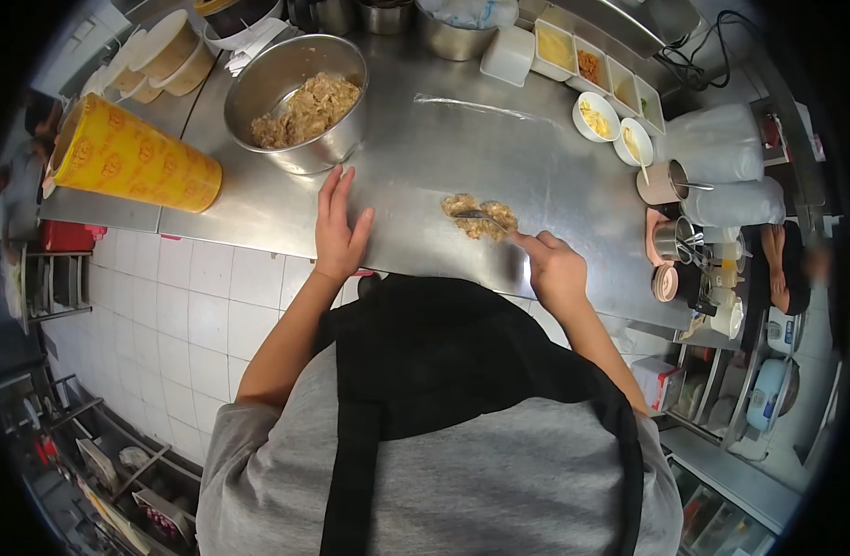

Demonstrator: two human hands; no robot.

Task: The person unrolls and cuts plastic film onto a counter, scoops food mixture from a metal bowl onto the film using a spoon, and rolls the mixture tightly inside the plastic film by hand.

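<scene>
My right hand grips a metal spoon, with its index finger stretched along the handle. The spoon's head rests on a flattened mound of minced filling on the worktop. My left hand lies at the counter's front edge with fingers stretched out, holding nothing. Just beyond its fingertips stands a large steel bowl, partly filled with more of the pale brown minced mix. A sheet of clear plastic film appears to be spread over the steel counter; its far edge is creased.
A yellow patterned cylinder lies at the left, near lidded tubs. White trays of ingredients and two small white bowls stand at the back right. Cups with utensils line the right edge. Another person's arm shows far right.
</scene>
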